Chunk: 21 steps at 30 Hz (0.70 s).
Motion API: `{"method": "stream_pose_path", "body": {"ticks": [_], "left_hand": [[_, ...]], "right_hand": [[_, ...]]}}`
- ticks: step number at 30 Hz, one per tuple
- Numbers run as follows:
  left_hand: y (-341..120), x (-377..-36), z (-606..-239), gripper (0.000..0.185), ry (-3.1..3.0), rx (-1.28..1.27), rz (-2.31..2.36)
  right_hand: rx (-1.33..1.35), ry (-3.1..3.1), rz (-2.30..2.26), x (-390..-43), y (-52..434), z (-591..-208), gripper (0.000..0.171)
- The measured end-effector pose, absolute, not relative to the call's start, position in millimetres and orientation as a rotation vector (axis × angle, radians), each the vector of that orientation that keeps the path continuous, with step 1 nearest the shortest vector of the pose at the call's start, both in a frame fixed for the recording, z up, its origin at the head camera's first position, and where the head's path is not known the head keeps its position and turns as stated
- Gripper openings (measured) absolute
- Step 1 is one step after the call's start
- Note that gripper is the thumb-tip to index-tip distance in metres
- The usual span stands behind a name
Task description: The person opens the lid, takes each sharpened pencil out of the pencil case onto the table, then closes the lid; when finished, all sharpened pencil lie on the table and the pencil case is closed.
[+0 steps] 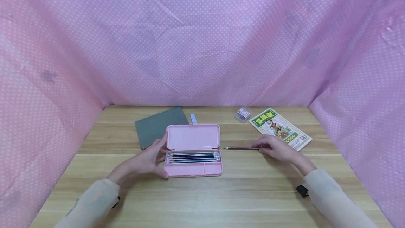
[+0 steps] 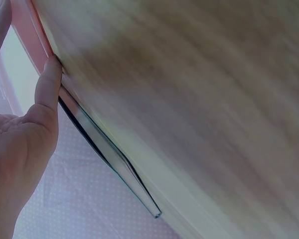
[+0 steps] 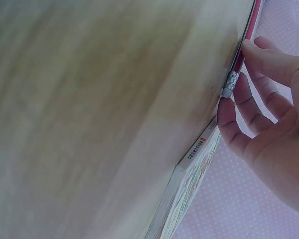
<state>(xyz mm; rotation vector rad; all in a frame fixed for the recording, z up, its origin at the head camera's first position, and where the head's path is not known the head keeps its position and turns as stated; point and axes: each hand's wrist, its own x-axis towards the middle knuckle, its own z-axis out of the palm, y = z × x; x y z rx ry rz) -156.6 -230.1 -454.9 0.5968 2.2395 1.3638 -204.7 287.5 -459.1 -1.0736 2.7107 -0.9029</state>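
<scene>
An open pink pencil case (image 1: 193,169) lies on the table, its lid (image 1: 193,137) tipped back. Several pencils (image 1: 193,157) lie side by side in its rear compartment; the two front compartments hold nothing. My left hand (image 1: 147,159) rests against the case's left side, thumb at the front corner and fingers spread up toward the lid. In the left wrist view, a straight digit (image 2: 49,82) touches the case's pink edge. To the right of the case, my right hand (image 1: 276,147) pinches a dark red pencil (image 1: 240,148) near its eraser end, with the sharpened tip pointing at the case.
A dark grey-green notebook (image 1: 158,127) lies behind my left hand. A pale blue strip (image 1: 193,118) sits behind the lid. Farther right are a small clear box (image 1: 243,114) and a book with an illustrated cover (image 1: 280,127), close behind my right hand. Pink dotted cloth (image 1: 202,45) surrounds the table.
</scene>
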Motion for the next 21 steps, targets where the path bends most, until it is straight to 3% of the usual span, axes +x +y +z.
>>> {"method": "stream_pose_path", "body": {"ticks": [12,21], "left_hand": [[-229.8,-157.4,-454.8,0.149,2.251,0.577,1.351],[-230.4,-156.9,-454.0,0.148,2.263,0.574,1.331]], "right_hand": [[-1.004,2.707,-0.948,-202.2,287.9,-454.7,0.028],[-1.122,2.796,-1.021,-196.4,261.3,-435.3,0.042]]}}
